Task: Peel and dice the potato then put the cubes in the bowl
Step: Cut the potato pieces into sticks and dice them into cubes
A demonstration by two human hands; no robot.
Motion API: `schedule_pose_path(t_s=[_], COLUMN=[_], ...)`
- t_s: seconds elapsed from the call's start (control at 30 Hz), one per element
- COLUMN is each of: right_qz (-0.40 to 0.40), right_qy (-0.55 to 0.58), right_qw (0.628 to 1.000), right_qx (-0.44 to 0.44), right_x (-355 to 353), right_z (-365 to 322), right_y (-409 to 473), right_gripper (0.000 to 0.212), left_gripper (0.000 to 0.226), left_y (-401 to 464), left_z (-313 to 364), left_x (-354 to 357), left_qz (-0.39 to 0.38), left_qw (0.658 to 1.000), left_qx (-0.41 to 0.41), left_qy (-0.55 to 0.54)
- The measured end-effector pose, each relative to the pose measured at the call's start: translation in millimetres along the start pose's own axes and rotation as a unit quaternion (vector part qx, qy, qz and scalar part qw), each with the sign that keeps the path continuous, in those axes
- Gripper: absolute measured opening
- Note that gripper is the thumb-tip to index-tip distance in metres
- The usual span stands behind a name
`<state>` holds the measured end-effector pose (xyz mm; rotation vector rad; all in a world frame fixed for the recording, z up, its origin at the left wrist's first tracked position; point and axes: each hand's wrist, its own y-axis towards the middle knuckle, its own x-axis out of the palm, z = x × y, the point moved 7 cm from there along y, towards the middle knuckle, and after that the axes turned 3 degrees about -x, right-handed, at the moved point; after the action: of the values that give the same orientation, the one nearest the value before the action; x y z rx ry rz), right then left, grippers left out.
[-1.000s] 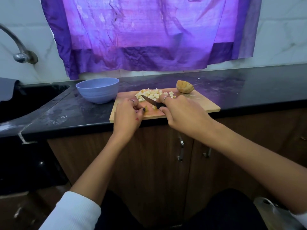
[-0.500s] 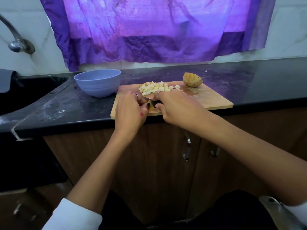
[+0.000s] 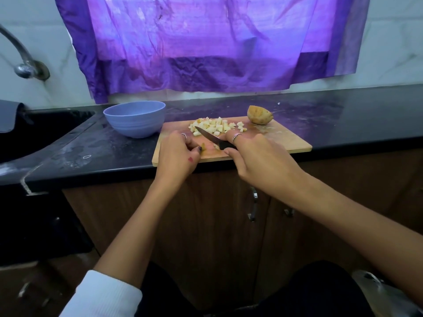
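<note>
Right hand (image 3: 258, 161) grip holds knife (image 3: 207, 136); left hand (image 3: 177, 156) pinches potato piece (image 3: 203, 146) beneath blade.

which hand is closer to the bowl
Left. The left hand is on the board's near left part, just right of and nearer than the bowl. The right hand, gripping the knife, is farther right.

- The right hand (image 3: 258, 161) grips a knife (image 3: 214, 140) by its black handle, blade angled left over the cutting board (image 3: 281, 143).
- The left hand (image 3: 177, 154) pinches a small potato piece (image 3: 203, 147) beside the blade.
- A pile of cubes (image 3: 217, 126) lies behind the knife.
- An unpeeled potato half (image 3: 259, 114) sits at the board's far corner.
- A blue bowl (image 3: 135, 121) stands on the dark table (image 3: 343, 115), left of the board.
</note>
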<state>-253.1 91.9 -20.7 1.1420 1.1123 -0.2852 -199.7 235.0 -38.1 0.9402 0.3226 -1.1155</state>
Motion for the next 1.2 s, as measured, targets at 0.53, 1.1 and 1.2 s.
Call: schedule_pose_path(t_s=[0.53, 1.1, 1.2], right_qz=[-0.049, -0.01, -0.046], right_qy=[-0.011, -0.001, 0.005], right_qw=[0.999, 0.998, 0.998], right_qx=[-0.001, 0.068, 0.04], right_x=[25.5, -35.3, -24.6], right_z=[-4.2, 104.8, 115.8], right_y=[23.0, -17.3, -28.6], right_gripper=[0.026, 0.03, 0.024], left_gripper=[0.008, 0.019, 0.026], left_y=[5.0, 41.3, 43.4], left_z=[-5.1, 1.1, 6.4], left_x=[0.4, 14.4, 12.9], left_qz=[0.021, -0.074, -0.047], left_qw=[1.0, 0.995, 0.997], left_qx=[0.016, -0.015, 0.026], left_qy=[0.014, 0.06, 0.063])
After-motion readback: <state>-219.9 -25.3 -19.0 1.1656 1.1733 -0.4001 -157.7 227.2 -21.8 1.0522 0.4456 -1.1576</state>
